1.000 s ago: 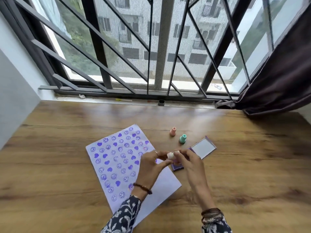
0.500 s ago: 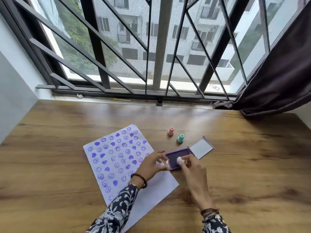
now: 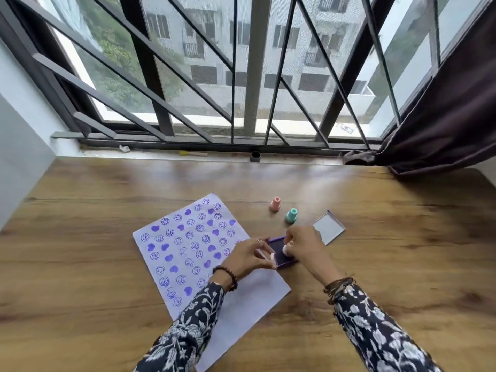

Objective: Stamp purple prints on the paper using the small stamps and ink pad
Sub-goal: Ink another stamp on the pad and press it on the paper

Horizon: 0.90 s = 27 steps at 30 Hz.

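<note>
1. The right hand (image 3: 303,247) pinches a small white stamp (image 3: 286,249) between its fingertips and presses it down onto the purple ink pad (image 3: 281,252), which lies directly under that hand.
2. The left hand (image 3: 248,257) is closed on a small pale piece (image 3: 272,256) at the ink pad's near-left edge; it is too small to tell what the piece is.
3. The ink pad's open lid (image 3: 329,227) lies just beyond and to the right of the right hand.
4. A teal stamp (image 3: 291,215) stands upright just beyond the right hand, and a pink stamp (image 3: 275,204) stands a little farther, to its left.
5. The paper (image 3: 188,248) lies under and to the left of the left hand, covered with purple hearts and smiley faces, its near end blank.
6. All rest on a wooden table (image 3: 94,237).
</note>
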Each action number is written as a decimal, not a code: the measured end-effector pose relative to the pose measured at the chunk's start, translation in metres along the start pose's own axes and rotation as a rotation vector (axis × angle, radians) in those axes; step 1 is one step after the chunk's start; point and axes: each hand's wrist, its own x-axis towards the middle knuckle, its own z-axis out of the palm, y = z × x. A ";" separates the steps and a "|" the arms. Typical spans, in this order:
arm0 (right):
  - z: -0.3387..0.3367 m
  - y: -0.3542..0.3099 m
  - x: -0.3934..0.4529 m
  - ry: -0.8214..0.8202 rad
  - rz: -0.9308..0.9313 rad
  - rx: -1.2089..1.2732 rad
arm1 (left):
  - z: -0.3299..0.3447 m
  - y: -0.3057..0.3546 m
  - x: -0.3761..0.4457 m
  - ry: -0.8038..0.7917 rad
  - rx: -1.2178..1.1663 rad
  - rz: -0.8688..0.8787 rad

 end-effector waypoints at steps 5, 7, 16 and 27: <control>-0.029 0.002 0.012 -0.226 0.056 0.127 | -0.019 0.004 -0.024 0.203 -0.106 0.032; -0.025 0.002 0.006 -0.172 0.074 0.168 | -0.031 -0.006 -0.041 0.306 -0.116 0.016; 0.073 -0.040 -0.071 0.178 -0.217 0.406 | -0.050 -0.051 -0.090 0.497 -0.181 -0.101; 0.081 -0.044 -0.069 0.115 -0.347 -0.003 | -0.055 -0.060 -0.092 0.443 -0.241 -0.103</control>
